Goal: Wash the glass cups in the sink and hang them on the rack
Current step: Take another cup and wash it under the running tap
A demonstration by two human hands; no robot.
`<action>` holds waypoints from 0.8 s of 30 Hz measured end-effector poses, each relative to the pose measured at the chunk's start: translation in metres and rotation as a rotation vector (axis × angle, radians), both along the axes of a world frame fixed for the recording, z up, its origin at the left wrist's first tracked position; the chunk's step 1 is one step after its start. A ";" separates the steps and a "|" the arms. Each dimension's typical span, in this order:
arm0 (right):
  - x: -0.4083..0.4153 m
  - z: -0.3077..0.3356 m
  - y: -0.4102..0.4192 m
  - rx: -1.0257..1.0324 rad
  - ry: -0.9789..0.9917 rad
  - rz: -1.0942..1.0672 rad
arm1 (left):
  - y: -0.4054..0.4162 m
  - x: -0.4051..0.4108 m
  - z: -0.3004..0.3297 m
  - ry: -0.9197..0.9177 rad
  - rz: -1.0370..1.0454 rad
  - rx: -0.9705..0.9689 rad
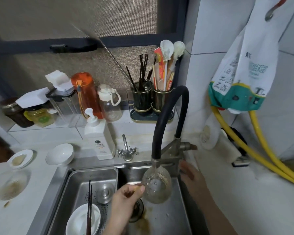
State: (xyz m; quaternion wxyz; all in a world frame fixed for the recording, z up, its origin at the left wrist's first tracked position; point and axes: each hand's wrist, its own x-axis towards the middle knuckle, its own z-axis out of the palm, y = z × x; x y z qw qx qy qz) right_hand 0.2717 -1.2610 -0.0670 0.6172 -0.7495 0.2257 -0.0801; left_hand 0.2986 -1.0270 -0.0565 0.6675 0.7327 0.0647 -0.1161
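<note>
Early in the job, by my read. I've got one glass cup (156, 185) under the black faucet (170, 122), mouth up against the nozzle, over the right basin of the sink (161, 217). My left hand (126, 199) pinches it at the left side, thumb and fingers curled on what looks like the handle; blur there, so I can't confirm the exact grip. My right hand (187, 170) is back at the faucet base, near the lever. It's smeared by motion, so I can't tell if it's gripping anything or just resting.

Water flow: probably running into the cup, but the stream isn't clearly resolved.

Done so far: nothing I can verify. No rack visible in this view, and no cups seen hanging.

Left: finish rinsing this cup, hang it, then any other cups. None are identifiable here beyond this one.

Also in the sink: the left basin's drain tray (92, 187) holds a white bowl (82, 219) with dark chopsticks (89, 207) across it. Soap bottle (99, 138) stands behind the sink, within reach if the cup needs detergent. Brownish residue near the drain (137, 211) suggests the cup was just emptied.
</note>
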 end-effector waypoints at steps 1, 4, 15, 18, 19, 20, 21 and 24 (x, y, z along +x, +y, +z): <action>-0.013 0.001 0.013 0.071 -0.017 0.080 | 0.001 0.000 -0.002 0.003 -0.003 0.000; -0.037 0.003 0.050 0.114 -0.018 0.349 | 0.007 0.000 -0.004 0.010 -0.018 -0.001; -0.043 0.037 0.077 0.209 -0.278 0.291 | 0.003 -0.003 0.009 -0.049 -0.207 0.029; -0.043 0.038 0.091 0.191 -0.222 0.196 | 0.016 -0.001 0.010 -0.043 -0.249 0.032; -0.040 0.042 0.094 0.165 -0.182 0.162 | 0.019 0.002 0.013 -0.036 -0.267 0.015; -0.037 0.046 0.094 0.158 -0.154 0.149 | 0.020 0.005 0.016 -0.032 -0.293 -0.009; -0.035 0.051 0.092 0.155 -0.137 0.143 | 0.020 0.009 0.019 -0.035 -0.329 -0.030; -0.040 0.061 0.083 0.110 -0.081 0.116 | 0.013 0.012 0.023 -0.039 -0.448 -0.063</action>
